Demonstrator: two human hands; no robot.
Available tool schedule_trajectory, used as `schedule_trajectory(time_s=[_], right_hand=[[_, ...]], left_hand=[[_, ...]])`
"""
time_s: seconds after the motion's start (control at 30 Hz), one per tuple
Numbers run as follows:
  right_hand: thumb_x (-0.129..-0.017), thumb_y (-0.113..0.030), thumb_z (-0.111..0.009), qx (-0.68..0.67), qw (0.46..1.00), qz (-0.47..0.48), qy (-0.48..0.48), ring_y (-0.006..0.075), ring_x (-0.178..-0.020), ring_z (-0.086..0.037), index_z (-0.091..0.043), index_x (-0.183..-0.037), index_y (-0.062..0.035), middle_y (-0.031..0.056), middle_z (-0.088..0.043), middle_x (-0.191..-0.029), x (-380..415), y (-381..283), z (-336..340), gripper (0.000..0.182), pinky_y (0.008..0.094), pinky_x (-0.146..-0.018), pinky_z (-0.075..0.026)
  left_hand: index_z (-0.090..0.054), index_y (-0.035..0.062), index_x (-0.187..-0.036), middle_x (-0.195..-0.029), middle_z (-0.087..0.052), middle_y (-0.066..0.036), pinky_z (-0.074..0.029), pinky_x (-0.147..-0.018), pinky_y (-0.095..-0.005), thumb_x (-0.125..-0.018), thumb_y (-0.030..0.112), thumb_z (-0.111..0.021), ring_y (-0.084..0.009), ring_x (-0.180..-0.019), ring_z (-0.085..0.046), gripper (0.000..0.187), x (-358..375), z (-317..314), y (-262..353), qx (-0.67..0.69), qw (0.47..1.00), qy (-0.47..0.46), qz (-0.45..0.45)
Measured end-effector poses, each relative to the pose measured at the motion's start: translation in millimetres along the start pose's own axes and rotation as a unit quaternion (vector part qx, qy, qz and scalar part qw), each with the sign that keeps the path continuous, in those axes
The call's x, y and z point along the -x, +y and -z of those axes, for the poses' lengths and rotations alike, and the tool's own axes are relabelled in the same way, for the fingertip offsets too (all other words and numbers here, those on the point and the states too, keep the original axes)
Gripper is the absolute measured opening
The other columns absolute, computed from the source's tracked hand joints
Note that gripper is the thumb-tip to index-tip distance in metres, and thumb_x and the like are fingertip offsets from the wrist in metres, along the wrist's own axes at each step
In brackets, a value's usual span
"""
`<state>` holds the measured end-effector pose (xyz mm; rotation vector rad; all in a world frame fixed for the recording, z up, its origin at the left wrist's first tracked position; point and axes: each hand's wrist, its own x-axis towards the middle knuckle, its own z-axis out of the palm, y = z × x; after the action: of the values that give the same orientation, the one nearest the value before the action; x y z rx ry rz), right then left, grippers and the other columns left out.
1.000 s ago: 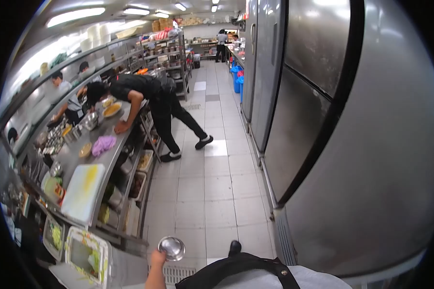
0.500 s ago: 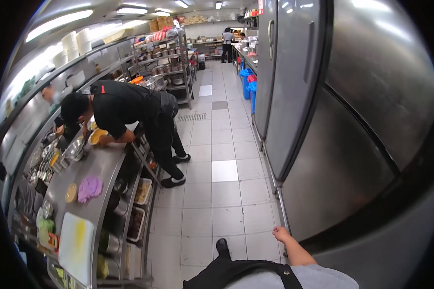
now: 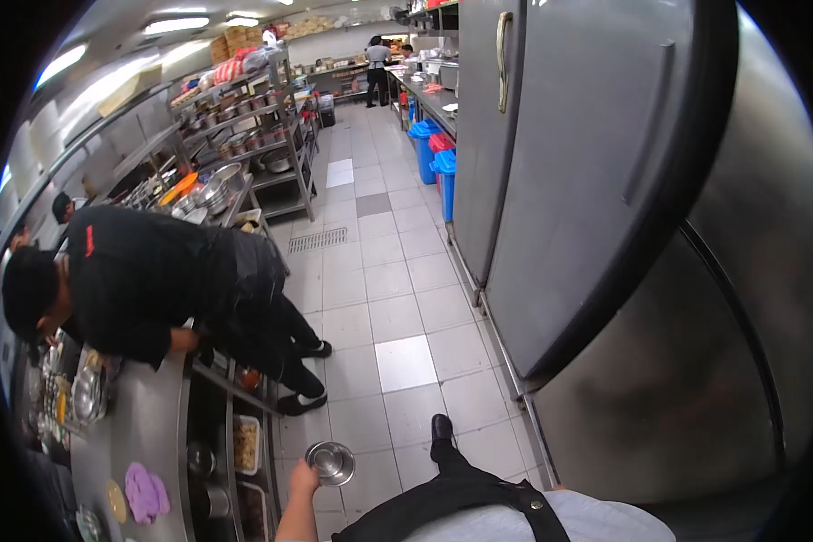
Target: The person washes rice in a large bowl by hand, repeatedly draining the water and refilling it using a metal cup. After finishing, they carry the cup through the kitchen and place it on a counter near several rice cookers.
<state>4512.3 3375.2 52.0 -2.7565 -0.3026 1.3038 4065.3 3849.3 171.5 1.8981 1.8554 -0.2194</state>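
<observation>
A round metal bowl (image 3: 332, 463) hangs over the floor tiles at the lower centre, gripped at its left rim by my left hand (image 3: 304, 479). My left fingers are closed on that rim. The bowl looks shiny inside, with a smaller round shape in it that I cannot make out clearly. My right hand is outside the frame. My black shoe (image 3: 441, 434) stands on the tiles just right of the bowl.
A person in black (image 3: 154, 280) bends over the steel counter (image 3: 144, 388) at left, beside a purple cloth (image 3: 145, 493). Tall steel fridges (image 3: 587, 181) line the right side. Blue bins (image 3: 425, 149) and another person (image 3: 378, 68) are farther ahead.
My left hand has come into view with the metal bowl; my right hand has left the view. The person in black and the fridges appear nearer. That person's orange-filled bowl is no longer visible.
</observation>
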Motion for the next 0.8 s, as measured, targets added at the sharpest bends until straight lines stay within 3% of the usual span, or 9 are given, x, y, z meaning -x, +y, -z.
schedule_trajectory(time_s=[0.13,0.3,0.33,0.37,0.4,0.5,0.67,0.73,0.8], right_hand=[[-0.071,-0.025,-0.060,0.030,0.997,-0.045,-0.053,0.0288,-0.081,-0.062,-0.065,-0.078,-0.0060,0.0148,-0.064,-0.086,-67.3,-51.9,37.7,0.021,0.0390,-0.070,-0.049],[-0.070,-0.022,-0.058,0.031,0.995,-0.044,-0.086,0.0295,-0.077,-0.062,-0.066,-0.073,-0.0046,0.0159,-0.064,-0.082,-242.2,-154.7,102.4,0.019,0.0398,-0.067,-0.049],[-0.071,-0.022,-0.059,0.135,0.989,0.055,0.024,0.0307,-0.087,-0.061,-0.066,-0.080,-0.0048,0.0181,-0.063,-0.093,-288.8,-184.7,112.9,0.021,0.0400,-0.073,-0.049],[-0.072,-0.022,-0.057,0.041,0.993,0.048,0.098,0.0320,-0.092,-0.060,-0.065,-0.087,-0.0043,0.0186,-0.061,-0.099,-257.0,-248.0,170.3,0.024,0.0400,-0.077,-0.048],[-0.073,-0.020,-0.056,0.180,0.971,0.140,0.069,0.0339,-0.095,-0.058,-0.063,-0.092,-0.0033,0.0187,-0.060,-0.102,-303.7,-285.1,184.9,0.026,0.0408,-0.082,-0.046],[-0.074,-0.025,-0.061,-0.068,0.990,0.101,0.077,0.0317,-0.087,-0.059,-0.061,-0.093,-0.0073,0.0168,-0.062,-0.092,-305.3,-444.6,261.8,0.026,0.0377,-0.072,-0.048],[-0.076,-0.029,-0.061,-0.053,0.936,0.310,0.157,0.0229,-0.077,-0.060,-0.060,-0.088,-0.0079,0.0111,-0.063,-0.083,-357.0,-618.3,315.9,0.024,0.0363,-0.067,-0.049],[-0.075,-0.029,-0.062,0.014,0.953,0.274,0.126,0.0210,-0.076,-0.060,-0.060,-0.087,-0.0075,0.0108,-0.063,-0.083,-364.9,-648.7,332.5,0.025,0.0354,-0.067,-0.049],[-0.074,-0.028,-0.063,0.020,0.981,0.186,-0.047,0.0236,-0.078,-0.060,-0.061,-0.088,-0.0074,0.0121,-0.063,-0.085,-389.2,-655.8,343.9,0.025,0.0356,-0.069,-0.049]], left_hand=[[-0.051,0.0018,-0.102,-0.098,-0.060,-0.022,-0.046,-0.080,-0.0439,-0.079,0.028,-0.056,-0.0360,-0.093,-0.058,0.035,-75.8,25.1,102.0,-0.013,1.000,0.006,-0.008],[-0.051,0.0015,-0.105,-0.102,-0.059,-0.021,-0.045,-0.083,-0.0430,-0.078,0.026,-0.055,-0.0350,-0.098,-0.056,0.037,-151.6,11.2,141.2,-0.062,0.995,-0.080,0.026],[-0.051,0.0008,-0.105,-0.102,-0.059,-0.021,-0.046,-0.080,-0.0428,-0.078,0.025,-0.055,-0.0347,-0.097,-0.057,0.036,-158.1,13.8,148.4,-0.070,0.993,-0.090,0.028],[-0.051,0.0001,-0.105,-0.102,-0.059,-0.021,-0.048,-0.078,-0.0426,-0.078,0.023,-0.054,-0.0345,-0.095,-0.058,0.035,-165.5,14.9,154.3,-0.079,0.991,-0.100,0.030],[-0.050,-0.0002,-0.105,-0.101,-0.059,-0.021,-0.048,-0.076,-0.0423,-0.078,0.022,-0.053,-0.0342,-0.093,-0.058,0.035,-172.3,17.5,161.0,-0.077,0.990,-0.109,0.034],[-0.049,-0.0012,-0.106,-0.098,-0.059,-0.022,-0.048,-0.070,-0.0414,-0.079,0.019,-0.052,-0.0334,-0.088,-0.059,0.034,-212.1,20.0,185.3,-0.052,0.988,-0.124,0.070],[-0.046,-0.0029,-0.107,-0.093,-0.059,-0.022,-0.048,-0.060,-0.0398,-0.079,0.014,-0.050,-0.0320,-0.078,-0.060,0.033,-328.1,34.0,246.7,0.005,0.986,-0.112,0.124],[-0.045,-0.0036,-0.108,-0.091,-0.059,-0.022,-0.049,-0.055,-0.0392,-0.079,0.012,-0.049,-0.0315,-0.075,-0.061,0.033,-378.2,52.2,276.8,0.035,0.984,-0.109,0.136],[-0.044,-0.0043,-0.108,-0.089,-0.059,-0.022,-0.049,-0.051,-0.0385,-0.079,0.010,-0.048,-0.0310,-0.071,-0.061,0.033,-430.0,70.9,306.5,0.067,0.983,-0.096,0.141]])
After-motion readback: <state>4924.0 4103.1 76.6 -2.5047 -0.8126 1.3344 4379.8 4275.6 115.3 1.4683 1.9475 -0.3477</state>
